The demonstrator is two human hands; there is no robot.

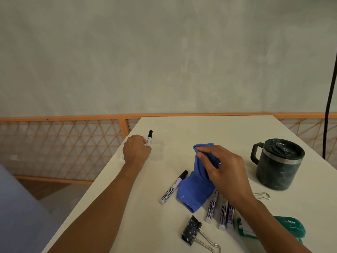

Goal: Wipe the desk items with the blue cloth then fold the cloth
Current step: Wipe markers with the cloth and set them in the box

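- Head view, looking down over a pale counter (182, 130) with both forearms reaching forward.
- The left hand (135, 149) is out at the counter's far left edge, its fingers curled round the lower end of a marker (149, 137).
- The marker's long axis points away from the person, black cap at the far end. Whether it touches the counter cannot be told.
- The right hand (222, 168) is nearer the middle, pinching the bunched top of the cloth (193, 192) between thumb and fingers.
- The cloth hangs from that grip; its lower end rests on the counter.
- The held marker is left of the cloth and well apart from it, so wiping it would probably mean bringing the two hands together.
- A loose marker (174, 187) lies just left of the cloth, angled away and to the right, nearer the right hand.
- Three markers (223, 212) lie side by side under the right forearm, the cloth's edge over one end.
- A dark mug (279, 167) stands to the right, and a clip (191, 228) lies near the front.
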